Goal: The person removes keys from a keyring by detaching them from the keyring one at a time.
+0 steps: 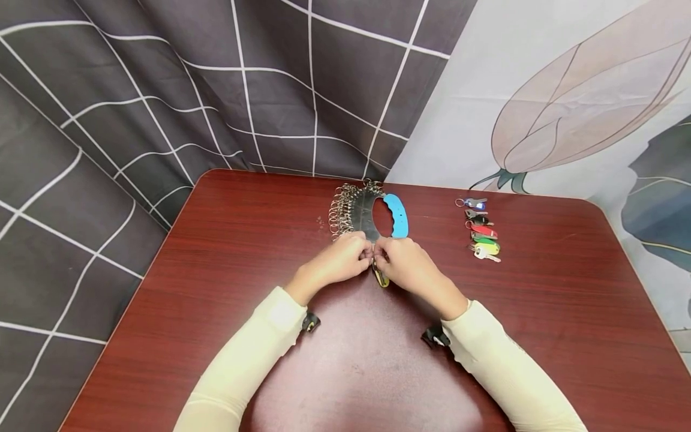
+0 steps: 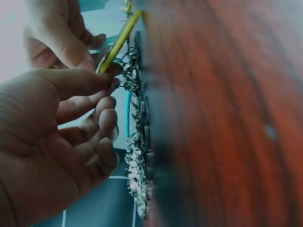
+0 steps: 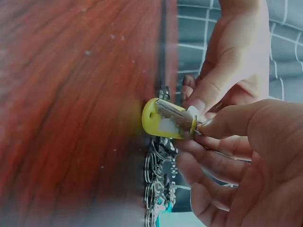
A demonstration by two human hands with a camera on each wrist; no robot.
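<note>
A key with a yellow key tag (image 1: 382, 278) hangs below the two hands, which meet at the near end of a dark curved key holder (image 1: 365, 217) with a blue handle (image 1: 398, 216). My left hand (image 1: 349, 257) pinches between thumb and index finger at the tag's metal ring. From the other side my right hand (image 1: 406, 261) pinches at the same ring. In the right wrist view, the silver key (image 3: 171, 112) lies against the tag (image 3: 150, 124). Fingertips partly hide where the ring meets the holder. Many metal rings (image 1: 341, 211) line the holder's left edge.
Right of the holder, several tagged keys lie in a column, among them one with a blue tag (image 1: 477, 204), a red tag (image 1: 484, 231) and a yellow-green tag (image 1: 490, 246). The dark red table (image 1: 232, 240) meets a checked curtain (image 1: 281, 90) behind.
</note>
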